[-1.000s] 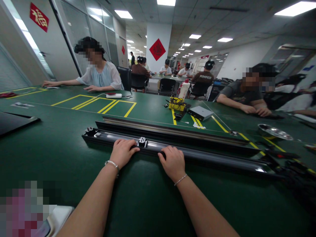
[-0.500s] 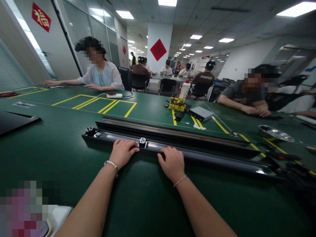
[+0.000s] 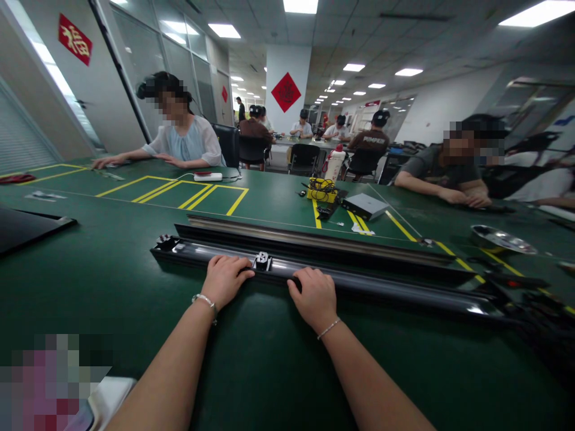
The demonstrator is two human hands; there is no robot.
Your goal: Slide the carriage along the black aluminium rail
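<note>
A long, glossy black channel-shaped rail (image 3: pixel 377 291) lies across the table in front of me. Inside it, near my left hand, sits a small light-coloured bracket-like block (image 3: pixel 262 260); a similar dark piece (image 3: pixel 167 242) is at its left end. My left hand (image 3: pixel 227 280) is curled over the rail's near edge just left of the block, thumb in front. To the right of the block my right hand (image 3: pixel 314 293) grips the same edge, fingertips over the top. Directly behind lies a second long black strip (image 3: pixel 323 242).
The green table (image 3: pixel 251 359) carries yellow tape lines. Beyond the rail are a grey box (image 3: pixel 365 206), a yellow holder (image 3: pixel 321 190) with black cable, and a metal bowl (image 3: pixel 503 239) at right. A dark panel (image 3: pixel 31 230) lies at left. Co-workers sit across the table.
Both hands keep their grip on the rail, which stays in place. My view shifts slightly. The co-worker at the left has moved a hand a little to the right on the table.
</note>
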